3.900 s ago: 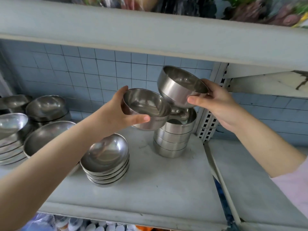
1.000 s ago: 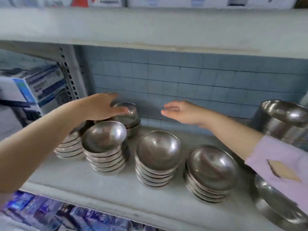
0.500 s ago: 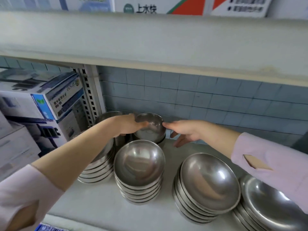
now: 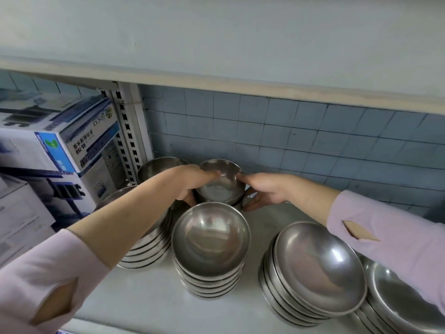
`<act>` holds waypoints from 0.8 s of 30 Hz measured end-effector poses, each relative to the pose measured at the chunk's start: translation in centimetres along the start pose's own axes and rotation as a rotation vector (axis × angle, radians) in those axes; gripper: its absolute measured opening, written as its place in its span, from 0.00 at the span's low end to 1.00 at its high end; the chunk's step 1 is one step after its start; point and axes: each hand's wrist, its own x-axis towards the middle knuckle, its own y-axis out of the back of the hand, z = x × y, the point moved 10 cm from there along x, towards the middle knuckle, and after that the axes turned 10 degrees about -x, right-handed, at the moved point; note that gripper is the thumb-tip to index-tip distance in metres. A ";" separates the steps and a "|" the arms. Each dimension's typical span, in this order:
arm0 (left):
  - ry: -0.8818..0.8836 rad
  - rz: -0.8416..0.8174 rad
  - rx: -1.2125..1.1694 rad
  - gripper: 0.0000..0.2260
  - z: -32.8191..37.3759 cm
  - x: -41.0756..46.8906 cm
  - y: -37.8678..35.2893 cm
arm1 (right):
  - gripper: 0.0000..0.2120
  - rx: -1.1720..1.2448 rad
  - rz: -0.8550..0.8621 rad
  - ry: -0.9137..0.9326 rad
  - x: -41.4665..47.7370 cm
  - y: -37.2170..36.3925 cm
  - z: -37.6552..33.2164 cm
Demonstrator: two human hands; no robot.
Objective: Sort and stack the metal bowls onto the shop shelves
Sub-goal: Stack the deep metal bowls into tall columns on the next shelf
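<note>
Head cam: small bowl point(image 4: 220, 180) at back of shelf point(image 4: 144, 297), 12 o'clock of front stack point(image 4: 210, 239); mouth up, level; round, so no long axis. L hand point(image 4: 192, 182) at its 9 o'clock, fingers curled over rim, gripping; R hand point(image 4: 262, 189) at 3 o'clock, fingers straight against wall, no grip. Both touch it; L holds better; lift prob needs clearance over front stack.

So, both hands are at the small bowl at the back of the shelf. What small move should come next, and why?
Probably lift the small bowl straight up a little. The left hand grips its rim, the right hand touches its other side, and a bowl stack stands close in front, so pulling it forward would likely knock that.
</note>
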 end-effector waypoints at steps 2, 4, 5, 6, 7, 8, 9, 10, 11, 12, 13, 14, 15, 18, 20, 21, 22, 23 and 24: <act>-0.042 0.021 0.022 0.33 0.5 -0.3 -0.2 | 0.17 0.014 -0.006 -0.002 -0.2 -0.2 0.1; -0.083 0.066 0.081 0.38 0.7 -0.4 0.1 | 0.17 0.035 0.003 0.019 -0.4 -0.6 -0.2; -0.101 0.079 0.114 0.40 0.8 -0.4 0.1 | 0.18 0.054 0.007 0.032 -0.4 -0.7 -0.4; -0.123 0.085 0.134 0.40 0.9 -0.4 0.1 | 0.17 0.070 0.008 0.045 -0.5 -0.7 -0.6; -0.144 0.087 0.147 0.39 1.1 -0.4 0.1 | 0.15 0.080 0.006 0.054 -0.8 -0.8 -0.9; -0.159 0.085 0.151 0.39 1.2 -0.5 0.1 | 0.12 0.094 -0.003 0.054 -1.1 -0.8 -1.0; -0.167 0.080 0.151 0.38 1.4 -0.6 0.2 | 0.10 0.105 -0.013 0.049 -1.3 -0.9 -1.0; -0.175 0.074 0.145 0.38 1.4 -0.7 0.2 | 0.10 0.102 -0.010 0.045 -1.4 -0.8 -1.0; -0.178 0.069 0.134 0.37 1.5 -0.9 0.2 | 0.12 0.089 0.007 0.047 -1.5 -0.6 -1.0; -0.183 0.072 0.127 0.37 1.5 -1.1 0.3 | 0.13 0.072 0.028 0.051 -1.6 -0.5 -1.1; -0.194 0.080 0.134 0.37 1.5 -1.3 0.5 | 0.14 0.056 0.050 0.054 -1.7 -0.4 -1.2; -0.209 0.090 0.157 0.37 1.6 -1.5 0.5 | 0.14 0.049 0.067 0.051 -2.0 -0.3 -1.2; -0.225 0.095 0.185 0.37 1.6 -1.7 0.4 | 0.14 0.050 0.081 0.035 -2.2 -0.2 -1.0; -0.274 0.096 0.243 0.39 2.1 -2.5 0.2 | 0.13 0.075 0.129 -0.002 -2.9 0.3 -0.4; -0.308 0.100 0.218 0.37 2.4 -3.2 0.3 | 0.13 0.132 0.187 0.014 -3.4 1.1 -0.6; -0.337 0.105 0.185 0.35 2.7 -3.6 0.3 | 0.12 0.169 0.210 0.031 -3.5 1.6 -0.8; -0.376 0.117 0.152 0.32 3.1 -4.1 0.4 | 0.12 0.213 0.226 0.050 -3.8 1.9 -1.0; -0.413 0.131 0.124 0.30 3.6 -4.7 0.5 | 0.11 0.261 0.230 0.069 -4.2 2.2 -1.3; -0.446 0.145 0.101 0.29 4.0 -5.2 0.6 | 0.10 0.305 0.222 0.089 -4.8 2.3 -1.7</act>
